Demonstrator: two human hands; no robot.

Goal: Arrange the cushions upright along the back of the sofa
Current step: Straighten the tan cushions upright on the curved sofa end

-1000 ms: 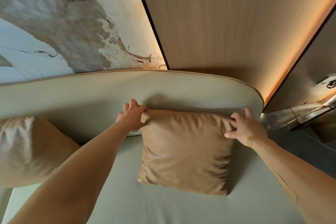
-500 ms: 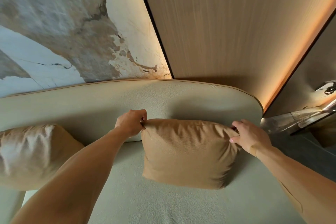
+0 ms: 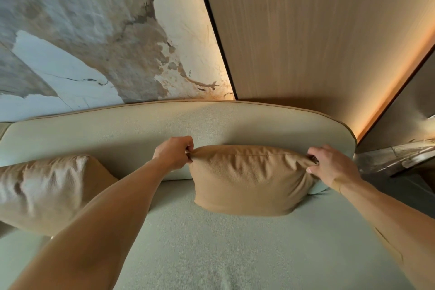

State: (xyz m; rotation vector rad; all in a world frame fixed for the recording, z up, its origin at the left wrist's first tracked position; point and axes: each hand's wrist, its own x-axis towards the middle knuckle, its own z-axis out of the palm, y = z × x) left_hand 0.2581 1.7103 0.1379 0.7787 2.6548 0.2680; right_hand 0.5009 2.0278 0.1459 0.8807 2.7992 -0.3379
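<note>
Fingers first: the left hand (image 3: 173, 153) is curling its fingers (image 3: 188, 149) tight around the upper left corner of the tan cushion (image 3: 247, 180), pinching the fabric into a little point, while the right hand (image 3: 332, 167) is closing its fingers (image 3: 313, 160) over the upper right corner, gathering the cover into creases there. Both bare forearms are reaching in from the bottom of the view. The cushion is standing close to upright between the two hands, its lower edge resting on the pale green seat (image 3: 235, 254) and its top edge leaning toward the cream backrest (image 3: 141, 129) of the sofa; whether the back of the cushion is touching the backrest, I cannot tell. It is sitting toward the right end of the sofa, near where the backrest is curving down. Over on the left, a second tan cushion (image 3: 47, 190) is lying propped at a tilt, well apart from the first. Behind the sofa, a marbled wall panel (image 3: 94, 30) is showing on the left and a wooden wall panel (image 3: 306, 30) on the right, warm light glowing along its edge.
</note>
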